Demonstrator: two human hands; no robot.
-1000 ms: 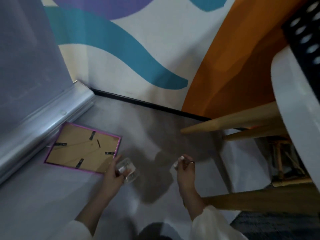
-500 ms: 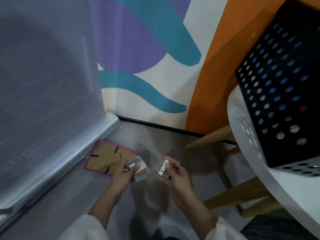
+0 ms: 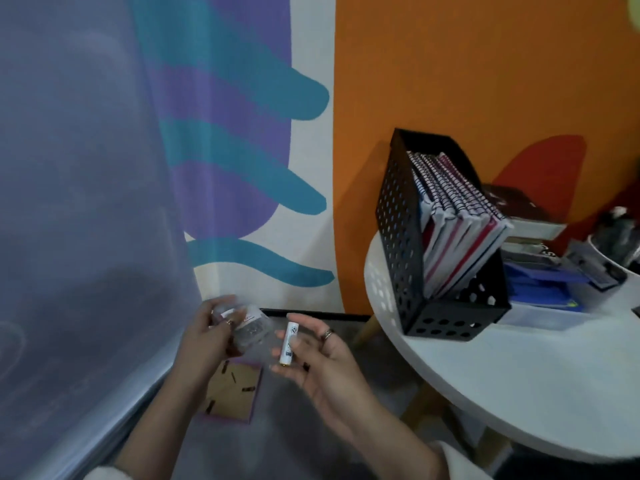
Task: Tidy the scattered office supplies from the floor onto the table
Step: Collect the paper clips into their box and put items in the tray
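Observation:
My left hand (image 3: 204,336) grips a small clear plastic box (image 3: 247,327) with a white label, held up in front of me. My right hand (image 3: 318,358) is palm up beside it and holds a small white tube (image 3: 288,344), like a glue stick, between thumb and fingers. Below both hands a pink-edged picture frame (image 3: 232,393) lies face down on the grey floor. The round white table (image 3: 502,382) stands to the right.
A black perforated file holder (image 3: 401,237) with spiral notebooks (image 3: 457,216) stands on the table, with books (image 3: 526,220) and blue folders (image 3: 543,282) behind it. A grey panel (image 3: 76,202) fills the left. Wooden table legs (image 3: 419,403) reach down to the floor.
I have risen from the floor and the view has swung up to the table top. Both hands have lifted with the clear box and the white tube, leaving the frame on the floor.

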